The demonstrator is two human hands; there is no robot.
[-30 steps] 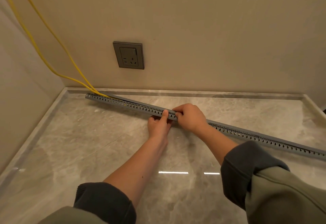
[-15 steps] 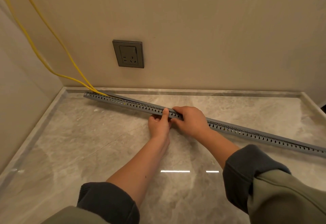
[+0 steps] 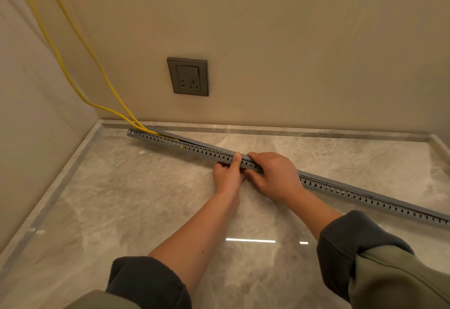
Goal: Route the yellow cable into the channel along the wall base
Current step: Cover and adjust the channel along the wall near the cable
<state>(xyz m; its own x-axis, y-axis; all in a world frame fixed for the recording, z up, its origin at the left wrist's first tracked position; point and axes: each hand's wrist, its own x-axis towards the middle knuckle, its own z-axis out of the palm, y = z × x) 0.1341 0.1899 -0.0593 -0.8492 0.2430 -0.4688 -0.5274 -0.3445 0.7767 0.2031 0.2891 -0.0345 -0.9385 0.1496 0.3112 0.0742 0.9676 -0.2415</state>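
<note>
A long grey slotted cable channel point(image 3: 185, 147) lies on the marble floor, slanting from the left corner by the wall to the right edge of view. Two strands of yellow cable point(image 3: 73, 74) drop down the left wall and enter the channel's left end; yellow shows through several slots there. My left hand point(image 3: 229, 176) pinches the channel near its middle, thumb over the top. My right hand point(image 3: 275, 176) grips the channel just to the right, touching the left hand. Whether cable lies under the hands is hidden.
A grey wall socket point(image 3: 188, 76) sits on the beige wall above the floor. A raised stone skirting point(image 3: 292, 131) runs along the wall base and both sides. The channel's right part lies well away from the wall.
Both hands stay at the same spot on the channel. My left thumb has pressed further over the top. The view has shifted slightly.
</note>
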